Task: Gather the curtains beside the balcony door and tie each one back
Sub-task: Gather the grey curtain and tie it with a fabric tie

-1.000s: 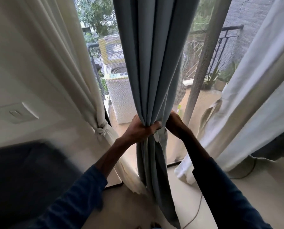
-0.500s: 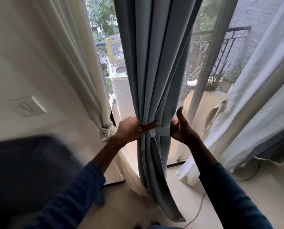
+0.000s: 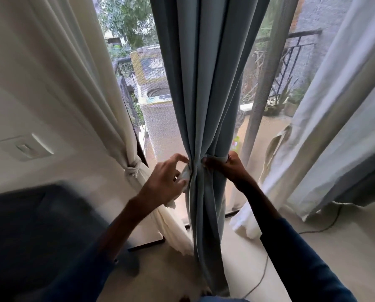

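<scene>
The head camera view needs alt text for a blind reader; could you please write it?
Two hands cinch a gathered blue-grey curtain with a tie band: the right hand grips the band, the left hand pinches its pale end. The cream curtain at left is knotted back.

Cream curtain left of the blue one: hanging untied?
No, a knot cinches the cream curtain into a tight bundle partway down, and its fabric flares out again below.
</scene>
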A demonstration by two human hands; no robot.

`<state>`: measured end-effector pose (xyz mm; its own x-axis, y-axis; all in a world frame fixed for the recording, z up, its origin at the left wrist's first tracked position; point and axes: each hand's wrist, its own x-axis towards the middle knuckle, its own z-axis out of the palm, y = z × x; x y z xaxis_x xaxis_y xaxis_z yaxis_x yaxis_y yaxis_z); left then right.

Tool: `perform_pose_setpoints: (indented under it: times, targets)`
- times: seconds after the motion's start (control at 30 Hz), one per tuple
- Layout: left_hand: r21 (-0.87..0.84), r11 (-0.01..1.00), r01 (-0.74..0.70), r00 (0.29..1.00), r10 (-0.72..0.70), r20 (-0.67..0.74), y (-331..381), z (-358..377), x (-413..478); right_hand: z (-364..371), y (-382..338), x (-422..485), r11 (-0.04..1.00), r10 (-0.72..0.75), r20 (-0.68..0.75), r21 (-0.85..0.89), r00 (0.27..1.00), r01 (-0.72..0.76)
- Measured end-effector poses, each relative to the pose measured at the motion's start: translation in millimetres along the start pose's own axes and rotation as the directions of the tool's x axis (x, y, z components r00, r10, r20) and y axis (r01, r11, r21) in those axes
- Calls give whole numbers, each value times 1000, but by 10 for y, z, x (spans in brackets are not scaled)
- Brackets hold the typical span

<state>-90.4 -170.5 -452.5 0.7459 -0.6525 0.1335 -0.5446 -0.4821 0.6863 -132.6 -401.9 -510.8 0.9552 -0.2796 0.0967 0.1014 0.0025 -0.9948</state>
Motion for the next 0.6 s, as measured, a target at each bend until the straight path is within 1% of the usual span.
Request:
perform_pose_setpoints:
  times: [0.07,0.13,0.2,0.27,0.37,0.5,0.6]
  targets:
    - [-10,1000,-5,1000,5,-1,66,87,-107,31,29,11,1000,-14,-2,11,1000,14]
    - [36,995,-90,996,90,1,150,134,-152,82,70,13,1000,-27,-31,8,999,27]
    - [30,987,-156,987,154,52,208,138,-140,106,119,31,1000,-22,-37,-2,999,22]
    - [-10,986,-164,978,164,129,233,124,-109,102,136,46,1000,-9,-22,3,1000,9]
    - [2,972,-235,958,231,167,241,116,-94,61,151,65,1000,5,-14,10,1000,-5]
    - [98,934,-345,937,335,98,217,163,-87,28,152,60,999,6,-29,34,1000,-5]
    - [264,889,-375,922,387,6,200,202,-28,41,147,46,997,9,-7,81,1000,-9]
